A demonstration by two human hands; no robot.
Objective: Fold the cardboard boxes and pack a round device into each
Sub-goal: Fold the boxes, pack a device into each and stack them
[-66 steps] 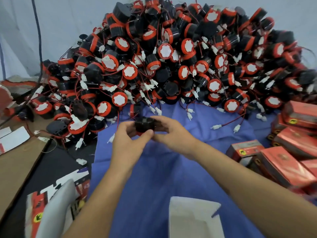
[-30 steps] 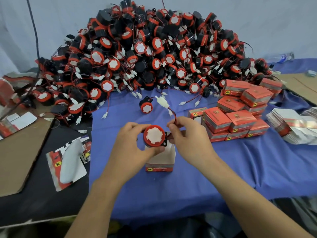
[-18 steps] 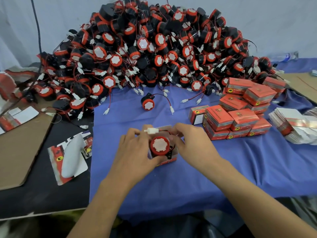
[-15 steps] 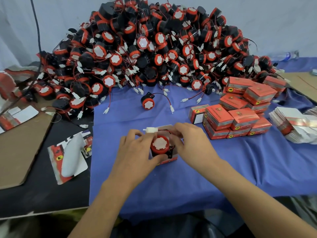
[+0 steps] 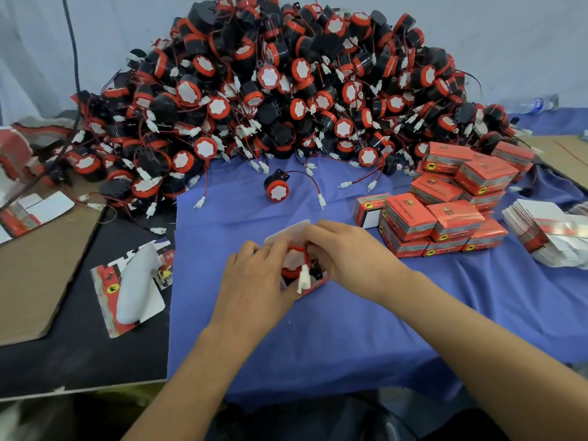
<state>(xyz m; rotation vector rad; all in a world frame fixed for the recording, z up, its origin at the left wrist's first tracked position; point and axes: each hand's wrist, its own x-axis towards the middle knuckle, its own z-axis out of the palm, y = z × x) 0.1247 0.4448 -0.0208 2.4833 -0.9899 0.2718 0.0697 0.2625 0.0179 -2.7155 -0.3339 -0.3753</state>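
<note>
L hand fingers curled round box | R hand pinches buzzer | prob. light, rigid; card flimsy, grip buzzer by rim

One open box; one stray device.

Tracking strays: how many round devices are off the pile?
2. Lone device lies on the blue cloth before the pile; boxed device sits between left hand and right hand. Closed boxes may hide more.

single head view, looking forward and down, close over blue cloth, device pile beyond
</note>
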